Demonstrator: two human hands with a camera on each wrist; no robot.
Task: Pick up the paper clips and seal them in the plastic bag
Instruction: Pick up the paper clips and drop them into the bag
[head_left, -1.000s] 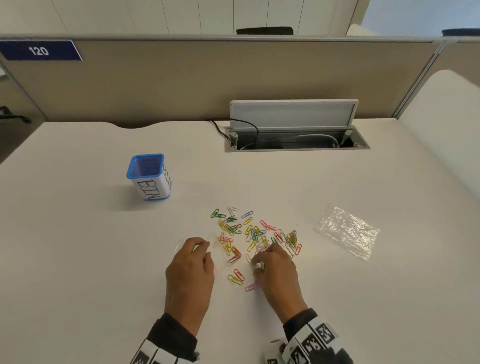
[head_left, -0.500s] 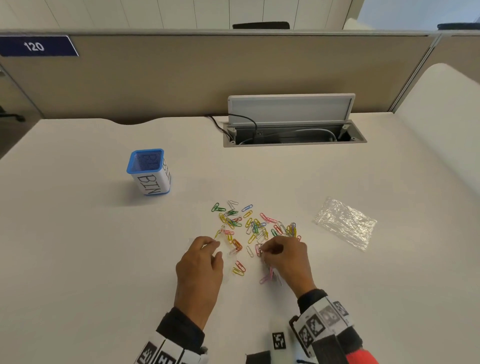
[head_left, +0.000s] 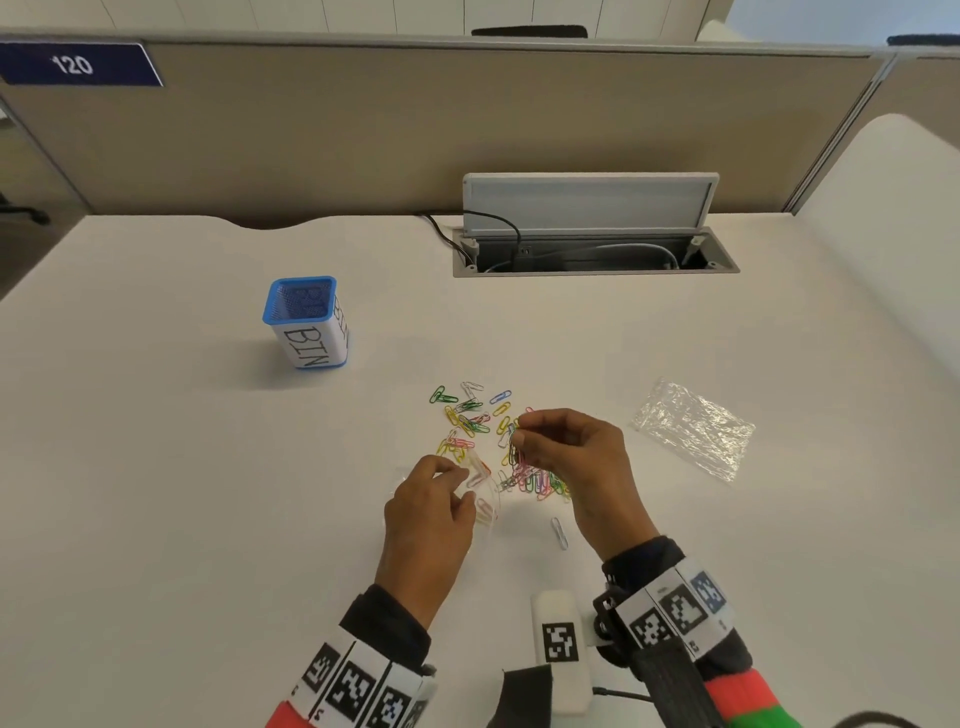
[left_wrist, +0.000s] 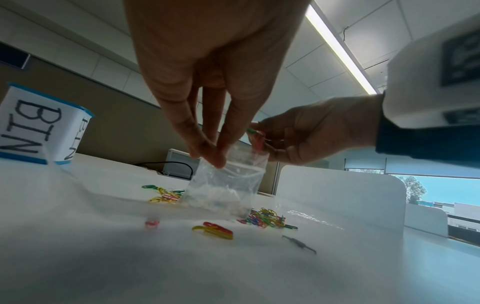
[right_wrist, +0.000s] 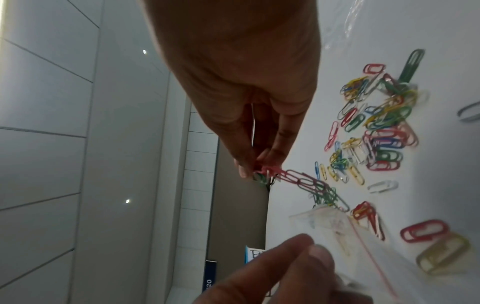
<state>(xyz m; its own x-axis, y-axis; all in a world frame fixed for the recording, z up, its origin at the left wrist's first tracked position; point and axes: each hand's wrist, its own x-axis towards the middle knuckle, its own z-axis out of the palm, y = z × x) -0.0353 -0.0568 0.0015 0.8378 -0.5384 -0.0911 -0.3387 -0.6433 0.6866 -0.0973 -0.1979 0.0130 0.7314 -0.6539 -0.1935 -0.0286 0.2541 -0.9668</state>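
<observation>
Several coloured paper clips lie scattered on the white desk, with a denser heap by my right wrist. My left hand pinches the rim of a small clear zip bag and holds it upright just above the desk. My right hand is raised and pinches a hanging bunch of paper clips beside the bag's mouth. In the left wrist view my right hand holds the red and green clips right at the bag's top edge. One grey clip lies apart nearer me.
A blue-rimmed cup marked BIN stands at the left. A second crumpled clear plastic bag lies to the right. An open cable hatch with wires sits at the back, against a beige partition.
My right hand has risen from the desk with a bunch of clips and come toward the bag. My left hand has lifted the bag off the desk and stood it upright.
</observation>
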